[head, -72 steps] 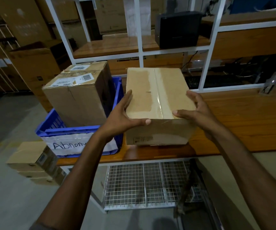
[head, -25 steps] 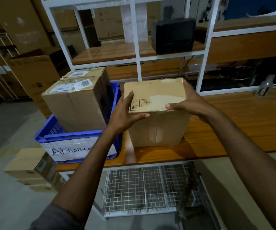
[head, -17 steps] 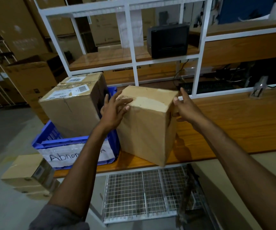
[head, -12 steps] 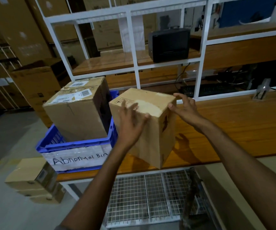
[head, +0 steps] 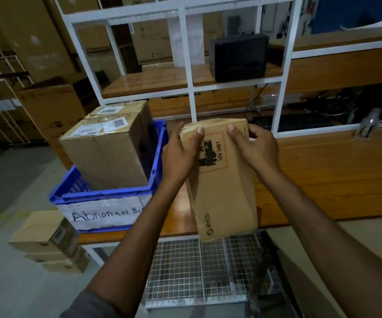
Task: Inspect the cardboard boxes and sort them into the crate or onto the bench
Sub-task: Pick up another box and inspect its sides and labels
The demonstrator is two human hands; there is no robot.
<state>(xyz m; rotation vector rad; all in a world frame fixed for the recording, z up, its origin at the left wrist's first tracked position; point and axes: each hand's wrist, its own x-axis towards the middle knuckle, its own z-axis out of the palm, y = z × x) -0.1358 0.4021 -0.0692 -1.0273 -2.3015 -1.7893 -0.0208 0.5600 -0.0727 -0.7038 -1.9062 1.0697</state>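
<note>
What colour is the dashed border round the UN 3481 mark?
Red, on the held box; it shows best in the head view.

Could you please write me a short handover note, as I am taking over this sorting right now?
Left hand and right hand both grip the held box, tilted up over the bench edge, UN 3481 mark facing you.
Done: a binned box stands in the crate.
Left: finish inspecting the held box, sort it; floor boxes beside the bench may follow.
</note>
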